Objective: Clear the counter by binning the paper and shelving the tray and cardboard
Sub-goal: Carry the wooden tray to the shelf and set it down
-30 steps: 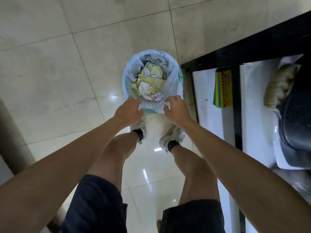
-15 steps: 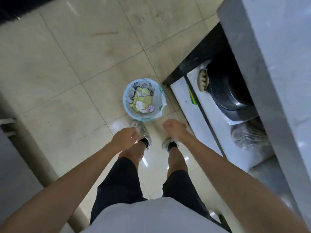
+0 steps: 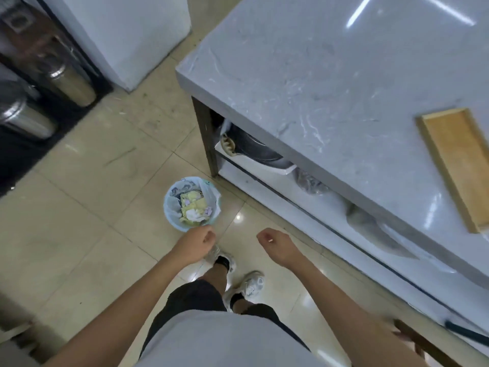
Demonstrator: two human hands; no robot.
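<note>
Tiled floor (image 3: pixel 79 234) lies open from my six to nine o'clock. The counter (image 3: pixel 330 75) edge runs along two o'clock, the tray (image 3: pixel 457 165) near its rim. The bin (image 3: pixel 172 207) holds paper (image 3: pixel 194 209) at twelve. My left hand (image 3: pixel 197 241) and right hand (image 3: pixel 275 243) hang loosely curled, empty.

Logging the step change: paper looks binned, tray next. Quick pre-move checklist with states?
1. Paper in the bin: ok, crumpled paper inside.
2. Left hand free: ok, loosely curled, holds nothing.
3. Right hand free: ok, nothing in it.
4. Wooden tray on the counter: ok, lying flat, nothing on it.
5. Cardboard located: cannot tell, none in view.
6. Shelf space under the counter: cannot tell, pan and bags take up the part in view.
</note>
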